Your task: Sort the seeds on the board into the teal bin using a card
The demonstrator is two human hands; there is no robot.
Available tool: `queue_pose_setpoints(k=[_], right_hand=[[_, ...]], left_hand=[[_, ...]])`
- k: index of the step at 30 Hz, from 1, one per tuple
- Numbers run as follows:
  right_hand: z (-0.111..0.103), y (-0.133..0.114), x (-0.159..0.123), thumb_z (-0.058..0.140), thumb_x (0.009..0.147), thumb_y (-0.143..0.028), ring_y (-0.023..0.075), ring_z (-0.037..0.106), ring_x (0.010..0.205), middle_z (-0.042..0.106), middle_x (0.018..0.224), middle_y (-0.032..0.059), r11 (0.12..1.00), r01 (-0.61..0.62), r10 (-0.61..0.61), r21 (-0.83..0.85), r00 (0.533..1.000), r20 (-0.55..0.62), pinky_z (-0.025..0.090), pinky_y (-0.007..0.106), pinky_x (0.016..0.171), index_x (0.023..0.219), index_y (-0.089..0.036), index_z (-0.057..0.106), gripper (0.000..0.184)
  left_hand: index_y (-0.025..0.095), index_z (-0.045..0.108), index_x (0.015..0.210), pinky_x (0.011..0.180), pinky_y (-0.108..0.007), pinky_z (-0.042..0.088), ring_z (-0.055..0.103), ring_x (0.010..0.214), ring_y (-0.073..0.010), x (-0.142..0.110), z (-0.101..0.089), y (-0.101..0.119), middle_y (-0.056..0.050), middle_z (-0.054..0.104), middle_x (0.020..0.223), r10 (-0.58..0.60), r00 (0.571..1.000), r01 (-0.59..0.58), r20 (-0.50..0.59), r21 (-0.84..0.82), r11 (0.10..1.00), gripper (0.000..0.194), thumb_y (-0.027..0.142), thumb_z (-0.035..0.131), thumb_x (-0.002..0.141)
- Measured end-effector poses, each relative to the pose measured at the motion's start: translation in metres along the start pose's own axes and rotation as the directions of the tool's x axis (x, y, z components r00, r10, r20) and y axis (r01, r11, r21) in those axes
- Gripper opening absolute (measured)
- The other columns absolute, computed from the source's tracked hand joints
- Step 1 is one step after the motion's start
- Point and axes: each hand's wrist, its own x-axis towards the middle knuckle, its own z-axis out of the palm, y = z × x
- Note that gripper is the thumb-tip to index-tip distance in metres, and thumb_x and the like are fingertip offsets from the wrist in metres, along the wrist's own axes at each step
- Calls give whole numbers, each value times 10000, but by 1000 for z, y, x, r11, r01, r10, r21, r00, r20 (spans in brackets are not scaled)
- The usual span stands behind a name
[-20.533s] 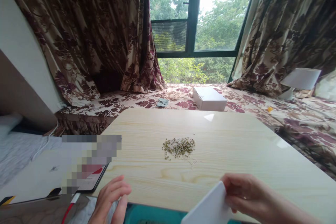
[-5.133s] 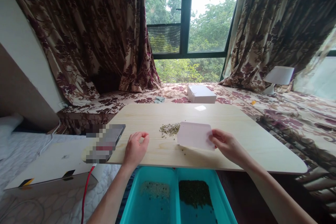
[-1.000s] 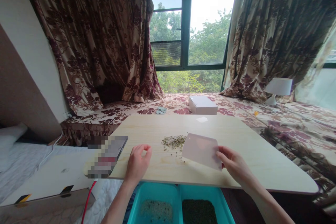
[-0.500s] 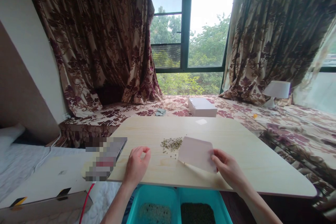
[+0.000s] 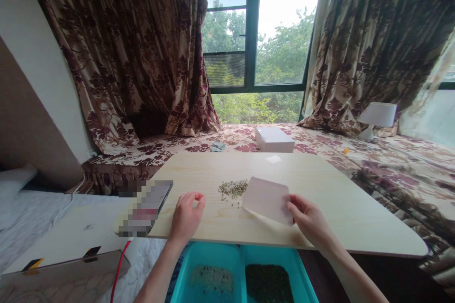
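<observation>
My right hand (image 5: 307, 218) pinches the right edge of a thin, pale, translucent plastic sheet (image 5: 266, 201) between thumb and fingers. The sheet is tilted over the light wooden table, its left edge beside a small scattered heap of greenish beans or seeds (image 5: 231, 189). A few loose grains lie just in front of the heap. Left of the heap, my left hand (image 5: 188, 213) rests at the table, fingers curled and thumb meeting the index finger in a ring. Nothing shows in it.
Under the near edge of the table (image 5: 355, 227) sits a turquoise two-part bin (image 5: 243, 270), with pale grains in the left part and dark ones in the right. A blurred-out device (image 5: 161, 199) with a red cable lies at the table's left. Behind stands a white box (image 5: 275, 139).
The view has tipped down slightly, so the scene sits a little higher in the picture. Both hands, the plastic sheet and the heap keep nearly the same places.
</observation>
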Motion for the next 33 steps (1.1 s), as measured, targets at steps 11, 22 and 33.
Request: queue_pose_setpoints(k=[11, 22, 33], right_hand=[[0, 2, 10, 514, 660, -378, 152, 553, 529, 642, 643, 36, 1000, 28, -28, 4, 1000, -7, 431, 257, 443, 779, -162, 634, 274], [6, 3, 18, 506, 700, -358, 145, 547, 545, 623, 637, 26, 997, 77, -75, -19, 993, 96, 432, 252, 469, 763, -166, 629, 237], [59, -49, 60, 516, 578, -130, 125, 559, 614, 631, 628, -6, 989, 130, -146, 65, 866, 478, 390, 224, 552, 635, -163, 581, 93]], left_hand=[[212, 653, 786, 910, -399, 445, 578, 949, -238, 0, 0, 1, -55, 675, 865, -18, 1000, 18, 9, -9, 1000, 232, 372, 486, 803], [212, 661, 783, 883, -402, 450, 578, 933, -242, 0, 0, 5, -60, 671, 853, -31, 999, 32, 9, -39, 999, 249, 394, 492, 799], [196, 660, 878, 893, -358, 445, 606, 995, -260, -3, -13, 10, -58, 693, 960, -310, 946, 268, -97, -306, 914, 412, 563, 497, 785]])
